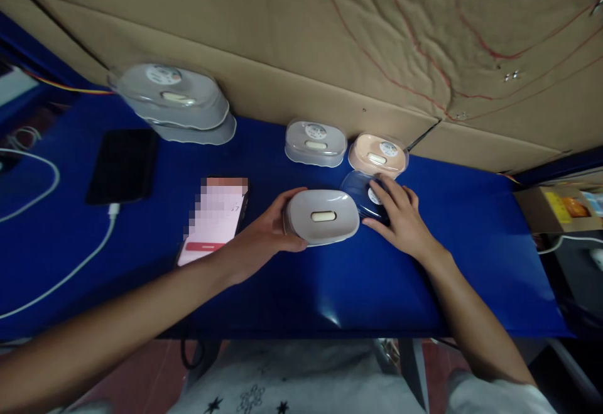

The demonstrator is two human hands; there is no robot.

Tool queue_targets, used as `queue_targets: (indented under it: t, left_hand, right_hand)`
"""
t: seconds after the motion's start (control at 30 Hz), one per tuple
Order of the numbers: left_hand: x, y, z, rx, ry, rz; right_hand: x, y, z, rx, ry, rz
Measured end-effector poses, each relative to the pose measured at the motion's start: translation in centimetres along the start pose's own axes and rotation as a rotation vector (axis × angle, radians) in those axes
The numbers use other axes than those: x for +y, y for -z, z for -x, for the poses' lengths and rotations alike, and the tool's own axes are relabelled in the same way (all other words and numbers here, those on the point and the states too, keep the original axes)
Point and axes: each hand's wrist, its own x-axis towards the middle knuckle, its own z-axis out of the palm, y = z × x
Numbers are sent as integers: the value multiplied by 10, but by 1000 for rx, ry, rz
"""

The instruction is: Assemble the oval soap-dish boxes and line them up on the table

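Note:
My left hand (285,225) grips the left end of a grey oval soap dish (346,213), thumb at the near side. A cream oblong piece (323,216) sits in the middle of its hollow, and no cover lies over it. Just to the right, my right hand (398,216) has its fingers closed over a clear plastic lid (355,186) with a round white sticker. That lid rests on the blue tabletop, its far side showing beyond my fingers. Behind my hands stand a lidded grey soap dish (301,144) and a lidded peach soap dish (365,159).
Stacked lidded grey dishes (202,97) stand at the back left. A lit phone (217,219) and a dark phone (122,166) on a white cable (97,254) lie on the left. Cardboard (264,37) walls the back; a carton (541,207) stands at the right.

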Motion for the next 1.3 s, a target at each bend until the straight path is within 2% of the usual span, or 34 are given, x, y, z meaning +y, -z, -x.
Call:
queue_targets:
  t: [0.07,0.17,0.23,0.3,0.4,0.53,0.8,1.0,1.1,1.3]
  left_hand:
    - [0,0,0,-25,22,-7]
    - [-1,1,-1,-64,44,-33]
    - [-4,3,-3,-82,46,-39]
    - [-6,6,-5,-111,45,-44]
    - [-10,10,-8,-199,27,-53]
    - [-11,11,-8,-254,-2,-23]
    - [-11,7,-8,-189,71,63]
    - [-11,8,-7,-215,102,93]
    - [-11,9,-7,-209,92,95]
    - [-12,10,-7,-223,24,-9]
  right_hand:
    - [0,-3,1,0,-45,-53]
    - [-11,-4,4,85,-59,-312]
    - [-22,-3,7,99,7,-489]
    - [-35,-3,9,39,120,-561]
    - [-51,-5,10,-56,270,-513]
    - [-57,-9,10,-52,350,-372]
    - [-54,-11,9,-3,415,-235]
    - [-52,-8,10,23,477,-209]
    - [-52,-9,10,55,487,-223]
    - [-52,-11,8,-2,428,-276]
